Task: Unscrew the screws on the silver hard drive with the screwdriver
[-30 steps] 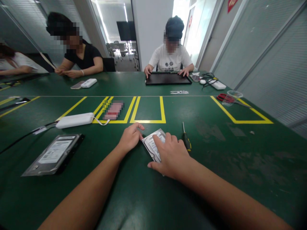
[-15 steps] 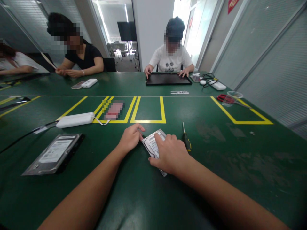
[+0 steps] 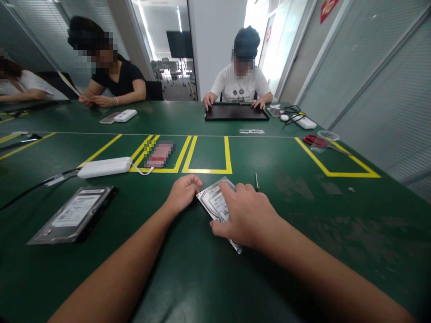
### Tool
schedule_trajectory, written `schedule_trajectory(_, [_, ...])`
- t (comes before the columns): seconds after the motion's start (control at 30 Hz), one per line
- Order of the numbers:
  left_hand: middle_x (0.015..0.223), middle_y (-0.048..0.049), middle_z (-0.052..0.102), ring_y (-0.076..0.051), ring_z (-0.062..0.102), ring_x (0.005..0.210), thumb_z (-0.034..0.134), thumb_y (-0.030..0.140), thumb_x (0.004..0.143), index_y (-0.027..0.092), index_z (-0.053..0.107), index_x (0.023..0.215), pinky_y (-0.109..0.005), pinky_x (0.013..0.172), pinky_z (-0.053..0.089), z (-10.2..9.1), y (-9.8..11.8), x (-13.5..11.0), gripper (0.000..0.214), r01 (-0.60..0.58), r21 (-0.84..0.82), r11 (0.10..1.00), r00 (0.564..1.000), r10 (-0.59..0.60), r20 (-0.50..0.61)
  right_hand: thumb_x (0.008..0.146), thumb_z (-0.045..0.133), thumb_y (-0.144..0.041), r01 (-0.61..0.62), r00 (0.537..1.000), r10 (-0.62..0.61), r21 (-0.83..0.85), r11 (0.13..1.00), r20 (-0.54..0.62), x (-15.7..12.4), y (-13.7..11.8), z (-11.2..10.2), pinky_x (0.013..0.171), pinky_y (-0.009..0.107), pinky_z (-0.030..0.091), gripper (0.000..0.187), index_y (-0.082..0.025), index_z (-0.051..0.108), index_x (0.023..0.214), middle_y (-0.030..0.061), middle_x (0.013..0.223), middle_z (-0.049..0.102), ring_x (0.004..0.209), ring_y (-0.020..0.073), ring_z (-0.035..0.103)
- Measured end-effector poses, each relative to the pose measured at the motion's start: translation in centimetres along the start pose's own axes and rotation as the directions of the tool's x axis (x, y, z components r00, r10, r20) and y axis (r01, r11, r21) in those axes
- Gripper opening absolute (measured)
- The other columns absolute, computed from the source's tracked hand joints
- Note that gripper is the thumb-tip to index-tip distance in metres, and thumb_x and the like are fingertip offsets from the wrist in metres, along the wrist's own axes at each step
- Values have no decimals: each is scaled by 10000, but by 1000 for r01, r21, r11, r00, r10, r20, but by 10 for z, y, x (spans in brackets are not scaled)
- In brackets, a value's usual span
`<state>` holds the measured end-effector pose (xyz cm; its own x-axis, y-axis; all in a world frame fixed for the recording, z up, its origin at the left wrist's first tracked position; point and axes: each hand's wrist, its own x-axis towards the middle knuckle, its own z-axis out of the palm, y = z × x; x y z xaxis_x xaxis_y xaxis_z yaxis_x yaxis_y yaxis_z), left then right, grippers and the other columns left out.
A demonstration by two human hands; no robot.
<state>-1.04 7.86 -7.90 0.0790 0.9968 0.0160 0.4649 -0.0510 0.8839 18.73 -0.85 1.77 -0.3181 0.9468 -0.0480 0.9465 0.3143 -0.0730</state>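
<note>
A silver hard drive (image 3: 214, 197) with a white label lies at an angle between my hands, slightly tilted. My right hand (image 3: 247, 213) grips it from above, covering its right part, thumb on the near edge. At the drive's left corner, my left hand (image 3: 184, 192) is closed, its curled fingertips against the corner; the contact is partly hidden. Just beyond my right hand shows the metal shaft of a screwdriver (image 3: 257, 180), its handle mostly hidden. Off to the left, a second hard drive (image 3: 76, 211) rests label up on the green table (image 3: 188, 278).
A white power bank (image 3: 105, 167) and cable run to a pink phone (image 3: 160, 154). Yellow tape (image 3: 207, 171) marks the table. Red-handled scissors (image 3: 314, 141) lie by a clear cup (image 3: 328, 135) at right. Opposite, a person touches a black panel (image 3: 237, 112); other people sit left.
The hard drive and my right hand have shifted slightly toward me and right, now covering most of the screwdriver's handle. My left hand stays at the drive's corner.
</note>
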Motion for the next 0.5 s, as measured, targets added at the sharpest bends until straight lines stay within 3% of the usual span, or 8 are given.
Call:
schedule_trajectory(0.13, [589,25,656,-156,603,585,415,141,649,182,625,784,-257,605,418,0,1,-2,253,-11,38,999,1000,11,10,749,579,-666,-28,1000,28,-20,999,1,-5,25,-18,740,445,496,754,-236,470,1359,161,1095,628,1004,374,590])
schedule_trajectory(0.23, [558,32,633,-164,605,604,409,143,680,185,622,790,-263,633,425,2,5,-6,243,-25,34,999,998,27,-50,777,512,-724,-110,994,111,-36,993,13,-11,58,-29,744,450,493,764,-240,467,1367,156,1116,634,965,359,611])
schedule_trajectory(0.37, [537,38,593,-161,594,600,404,138,733,189,604,777,-266,643,428,11,16,-19,211,-86,4,996,989,86,-124,822,495,-714,-261,963,261,-21,965,64,-23,117,-35,750,412,468,745,-245,436,1398,158,1092,645,907,322,629])
schedule_trajectory(0.43, [549,38,591,-152,568,570,397,131,772,191,607,789,-270,628,414,18,24,-29,219,-130,47,990,986,134,-95,883,455,-667,-319,948,319,-22,948,11,-33,151,-35,783,417,447,703,-216,425,1421,183,1116,643,908,314,632])
schedule_trajectory(0.5, [558,29,575,-153,556,590,390,119,810,188,600,788,-281,651,405,26,33,-41,222,-271,125,954,961,276,-27,904,451,-648,-411,912,411,-18,911,-21,-45,188,-32,793,420,436,692,-209,419,1438,209,1134,645,898,310,634])
